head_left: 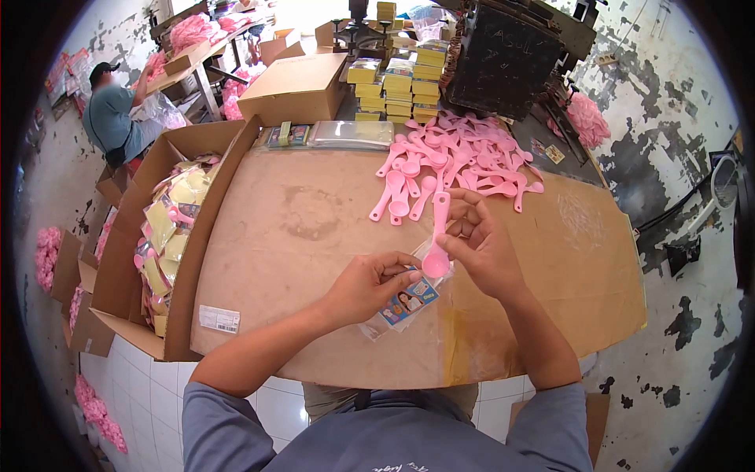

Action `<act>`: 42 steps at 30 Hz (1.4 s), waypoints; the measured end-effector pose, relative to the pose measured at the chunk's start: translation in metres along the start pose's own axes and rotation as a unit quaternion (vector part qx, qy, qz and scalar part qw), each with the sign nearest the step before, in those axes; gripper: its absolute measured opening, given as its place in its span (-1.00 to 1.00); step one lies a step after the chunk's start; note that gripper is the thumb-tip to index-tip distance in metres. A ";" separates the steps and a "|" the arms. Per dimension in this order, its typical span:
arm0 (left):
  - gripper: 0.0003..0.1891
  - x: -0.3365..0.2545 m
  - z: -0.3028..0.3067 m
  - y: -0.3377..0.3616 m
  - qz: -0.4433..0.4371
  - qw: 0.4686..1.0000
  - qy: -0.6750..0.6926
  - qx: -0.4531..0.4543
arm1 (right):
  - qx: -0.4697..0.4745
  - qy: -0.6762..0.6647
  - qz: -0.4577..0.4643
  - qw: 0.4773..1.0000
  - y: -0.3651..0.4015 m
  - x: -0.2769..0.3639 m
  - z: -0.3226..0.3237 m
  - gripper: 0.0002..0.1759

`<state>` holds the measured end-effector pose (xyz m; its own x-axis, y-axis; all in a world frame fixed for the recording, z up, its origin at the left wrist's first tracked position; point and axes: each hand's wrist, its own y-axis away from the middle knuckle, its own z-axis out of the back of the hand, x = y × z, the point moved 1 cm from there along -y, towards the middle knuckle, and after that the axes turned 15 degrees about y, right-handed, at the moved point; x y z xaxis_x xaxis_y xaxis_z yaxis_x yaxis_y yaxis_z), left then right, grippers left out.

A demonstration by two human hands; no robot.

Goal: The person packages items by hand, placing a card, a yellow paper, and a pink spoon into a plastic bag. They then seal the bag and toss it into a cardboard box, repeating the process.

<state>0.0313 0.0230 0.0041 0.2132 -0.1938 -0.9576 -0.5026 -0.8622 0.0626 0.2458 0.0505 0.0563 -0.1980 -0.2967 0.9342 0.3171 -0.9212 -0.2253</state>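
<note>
A pink measuring spoon (442, 211) is pinched in my right hand (486, 250), bowl down and its holed handle pointing away from me. My left hand (368, 289) grips a clear plastic bag (376, 329) with a colourful printed card (410, 305) inside. The spoon's bowl overlaps the upper end of the bag, close beside my left fingertips. Both hands are over the cardboard-covered table (314, 220). Just beyond them lies a heap of pink spoons (472, 157).
An open carton (220, 189) of packed bags stands left of the table. At the back are clear sleeves (351, 134), stacks of yellow-edged cards (393, 82), a closed box (295, 82) and a dark machine (503, 55). A person (118, 118) sits far left.
</note>
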 end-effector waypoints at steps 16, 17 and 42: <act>-0.66 -0.019 0.007 0.004 0.037 0.995 0.088 0.018 | 0.039 -0.097 0.059 0.993 0.007 0.006 -0.010 -0.70; -0.66 -0.016 0.007 0.004 0.032 0.995 0.088 0.037 | 0.060 -0.016 0.106 0.992 0.007 0.011 -0.008 -0.75; -0.57 -0.024 -0.008 0.020 -0.179 0.982 -0.053 -0.036 | -0.126 0.433 0.283 0.847 0.021 0.074 -0.006 -0.67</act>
<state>0.0222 0.0065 0.0306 0.2751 0.1734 -0.9456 -0.3496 -0.8982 -0.2665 0.2325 0.0076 0.1186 -0.7202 -0.6817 0.1285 0.4025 -0.5615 -0.7230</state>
